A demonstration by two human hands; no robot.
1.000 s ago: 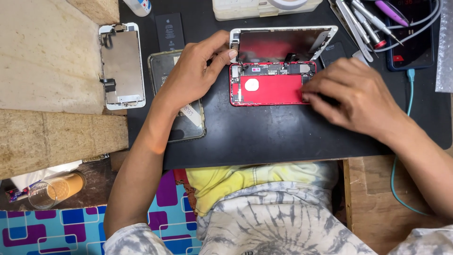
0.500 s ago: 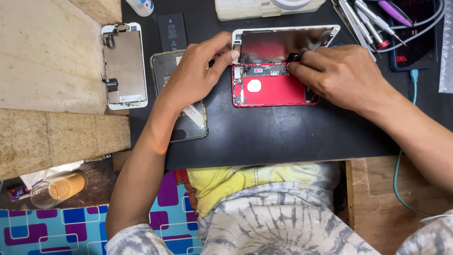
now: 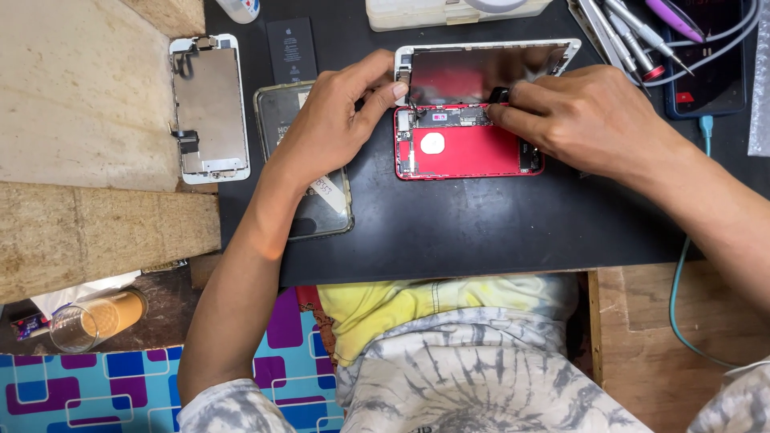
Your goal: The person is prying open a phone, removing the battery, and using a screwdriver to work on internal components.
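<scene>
An opened red phone body (image 3: pixel 469 152) lies on a black work mat (image 3: pixel 481 232). Its screen panel (image 3: pixel 481 68) is folded up and back from the top edge. My left hand (image 3: pixel 329 128) grips the left corner where panel and body meet, thumb on the panel's edge. Over the body's upper right, my right hand (image 3: pixel 585 120) has its fingertips pinched on a small black part (image 3: pixel 500 94) at the seam below the panel. The hand hides the body's right end.
Left of the mat's centre lie a white display assembly (image 3: pixel 208 108), a black battery (image 3: pixel 290 50) and a phone in a clear case (image 3: pixel 317 208). Screwdrivers (image 3: pixel 634 32) and a dark phone with a teal cable (image 3: pixel 714 68) sit top right. A glass (image 3: pixel 92 321) stands lower left.
My right hand has moved from the red body's lower right edge up and left to the seam under the screen panel. The left hand has kept its grip.
</scene>
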